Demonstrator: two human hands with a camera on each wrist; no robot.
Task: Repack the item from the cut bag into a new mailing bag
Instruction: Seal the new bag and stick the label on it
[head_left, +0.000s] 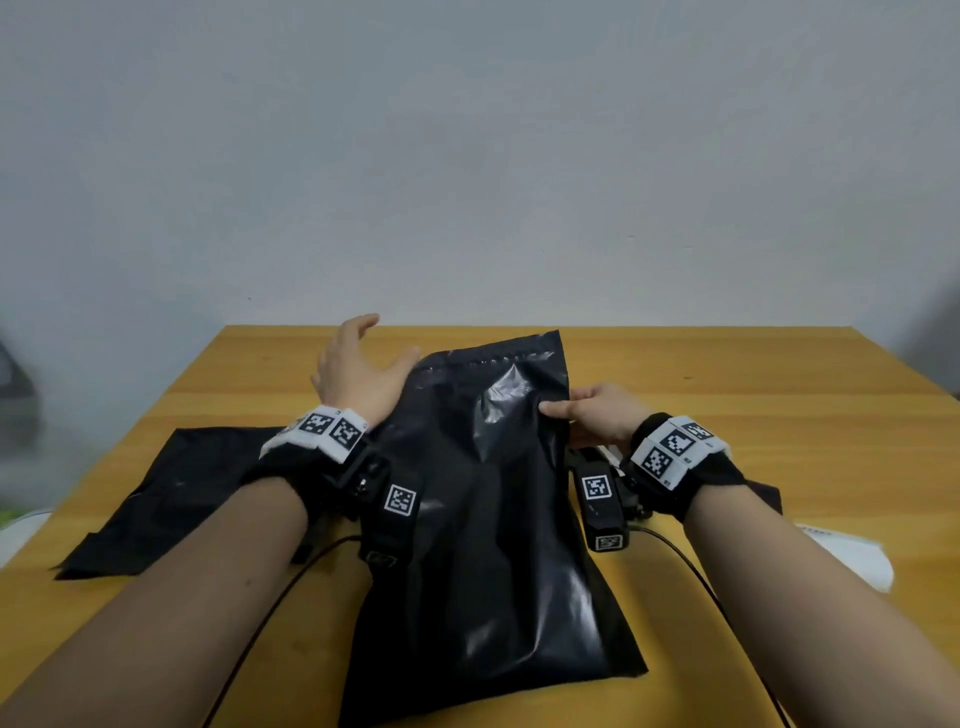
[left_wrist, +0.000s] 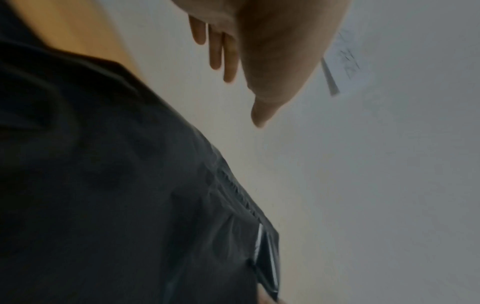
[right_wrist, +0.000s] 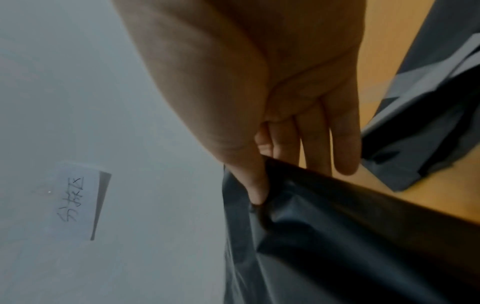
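Note:
A glossy black mailing bag (head_left: 488, 519) lies lengthwise in the middle of the wooden table (head_left: 727, 395), bulging as if filled, its far flap end raised. My right hand (head_left: 587, 410) pinches the bag's right edge between thumb and fingers; the right wrist view shows the thumb (right_wrist: 252, 185) pressed into the black film (right_wrist: 324, 236). My left hand (head_left: 358, 364) hovers open at the bag's far left corner, fingers spread, holding nothing; in the left wrist view its fingers (left_wrist: 223, 51) stay apart from the bag (left_wrist: 116, 195). A flat black bag (head_left: 171, 493) lies to the left.
A white paper (head_left: 852, 556) lies at the table's right front edge. Dark grey plastic (right_wrist: 428, 113) lies on the table right of my right hand. A handwritten note (right_wrist: 78, 199) hangs on the grey wall behind. Cables (head_left: 685, 561) run from both wrist units toward me.

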